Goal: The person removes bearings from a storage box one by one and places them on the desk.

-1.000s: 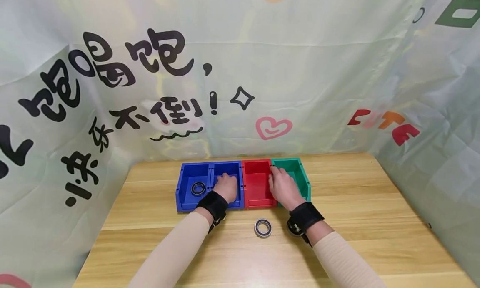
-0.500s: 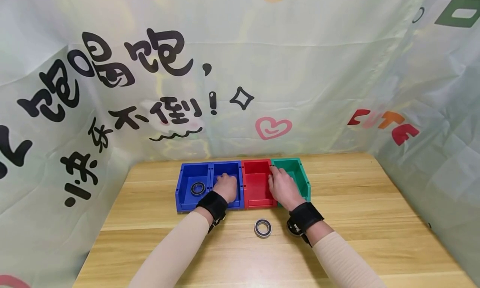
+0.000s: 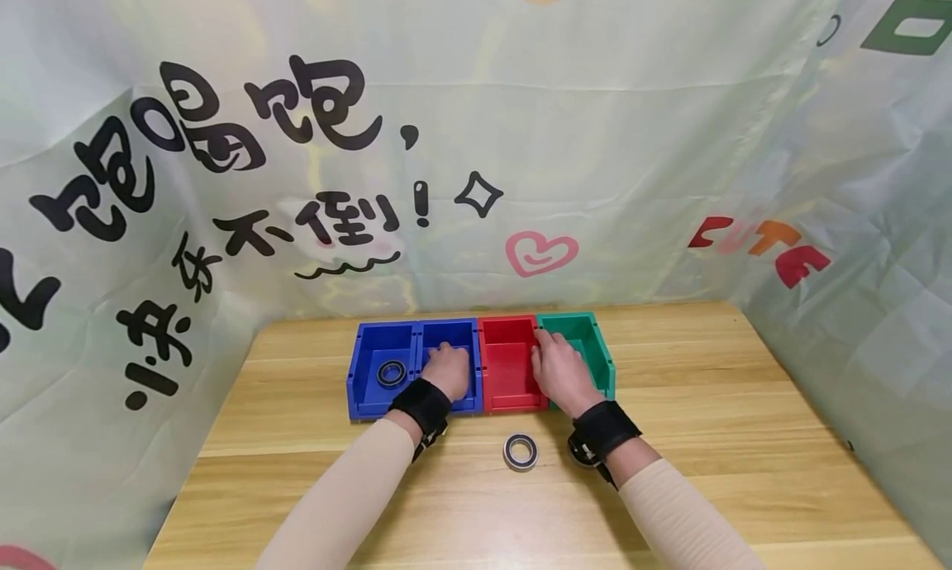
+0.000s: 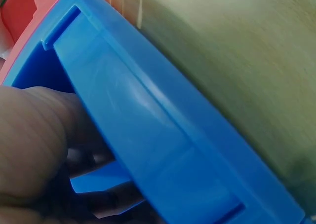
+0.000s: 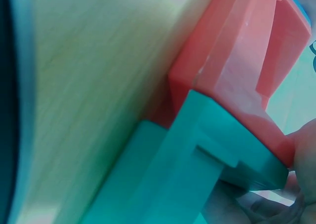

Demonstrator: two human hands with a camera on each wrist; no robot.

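Four-compartment row in the head view: two blue bins, a red bin (image 3: 508,368) and a green bin (image 3: 607,359). My left hand (image 3: 448,372) reaches into the second blue bin (image 4: 133,105), fingers bent; whether they hold something is hidden. Thumb and fingers show behind its front wall in the left wrist view. My right hand (image 3: 565,374) grips the adjoining walls of the red and green bins, also seen in the right wrist view. A ball bearing (image 3: 381,373) lies flat in the leftmost blue bin (image 3: 359,388). Another bearing (image 3: 508,452) lies on the table before the red bin.
Under my right wrist, another round bearing-like part (image 3: 576,456) is mostly hidden by the black strap (image 3: 606,431). The bins stand towards the back of the wooden table (image 3: 706,405). A printed cloth (image 3: 640,165) hangs behind and at both sides.
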